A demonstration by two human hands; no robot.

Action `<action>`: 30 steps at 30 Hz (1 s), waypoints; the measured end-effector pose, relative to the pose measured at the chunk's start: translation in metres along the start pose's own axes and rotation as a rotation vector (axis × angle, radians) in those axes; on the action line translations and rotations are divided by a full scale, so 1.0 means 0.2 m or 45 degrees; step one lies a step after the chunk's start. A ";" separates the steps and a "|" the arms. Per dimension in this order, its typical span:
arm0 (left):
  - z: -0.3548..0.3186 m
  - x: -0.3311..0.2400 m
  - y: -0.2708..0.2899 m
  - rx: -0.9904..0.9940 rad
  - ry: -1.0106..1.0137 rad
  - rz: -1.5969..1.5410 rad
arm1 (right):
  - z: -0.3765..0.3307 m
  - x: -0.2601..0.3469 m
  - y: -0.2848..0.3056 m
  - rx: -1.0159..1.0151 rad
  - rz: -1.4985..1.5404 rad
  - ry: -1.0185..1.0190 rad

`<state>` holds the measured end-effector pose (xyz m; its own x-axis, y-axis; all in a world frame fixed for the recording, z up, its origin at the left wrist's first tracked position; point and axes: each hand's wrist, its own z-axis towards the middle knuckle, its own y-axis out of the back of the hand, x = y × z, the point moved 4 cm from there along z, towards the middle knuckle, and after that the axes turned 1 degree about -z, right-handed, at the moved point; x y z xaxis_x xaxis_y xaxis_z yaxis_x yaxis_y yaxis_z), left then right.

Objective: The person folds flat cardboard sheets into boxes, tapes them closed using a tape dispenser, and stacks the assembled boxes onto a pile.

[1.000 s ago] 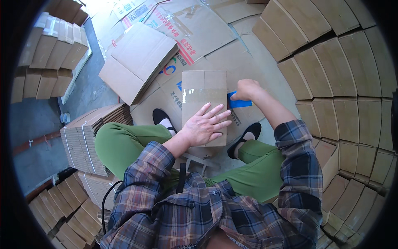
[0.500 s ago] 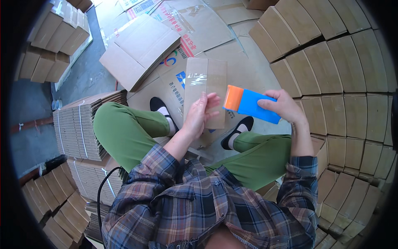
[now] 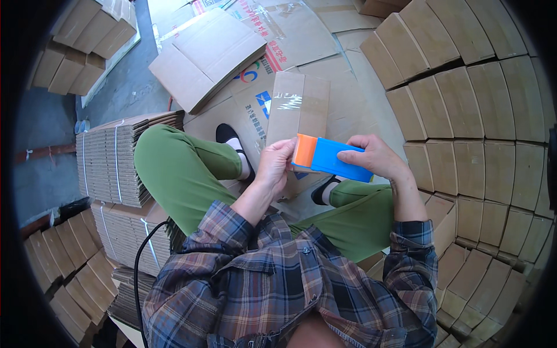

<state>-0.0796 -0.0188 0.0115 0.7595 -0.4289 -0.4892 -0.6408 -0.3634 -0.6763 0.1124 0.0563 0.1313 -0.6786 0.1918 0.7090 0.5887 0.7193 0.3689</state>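
Observation:
My right hand [image 3: 371, 155] grips a blue and orange packing tape dispenser [image 3: 342, 158] by its blue body, thumb on top. Its orange end points left. At that end the fingertips of my left hand [image 3: 274, 165] are pinched together. Whatever thin thing they hold there is too small to make out. Behind my hands a long, narrow cardboard box [image 3: 300, 107] lies between my feet, with shiny clear tape across its upper left part. My left hand and the dispenser cover its near end.
Flat cardboard sheets [image 3: 342, 81] cover the floor. A stack of flattened cartons [image 3: 209, 49] lies ahead to the left, and strapped bundles [image 3: 104, 165] stand beside my left knee. Walls of brown boxes [image 3: 464, 93] rise on the right; more boxes [image 3: 69, 249] fill the lower left.
My right hand has brought the tape dispenser left and slightly down toward my left hand. The left fingers, apart before, are now pinched together at its orange end.

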 end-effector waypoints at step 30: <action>0.45 0.20 1.00 -0.818 -0.089 1.206 | 0.31 0.14 -0.06 -0.078 -0.788 -0.315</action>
<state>-0.1671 -0.0334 -0.1929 -0.0666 -0.7161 -0.6948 -0.8824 -0.2828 0.3761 0.0601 0.0948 0.1090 -0.9756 -0.0912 0.1996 0.0774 0.7081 0.7019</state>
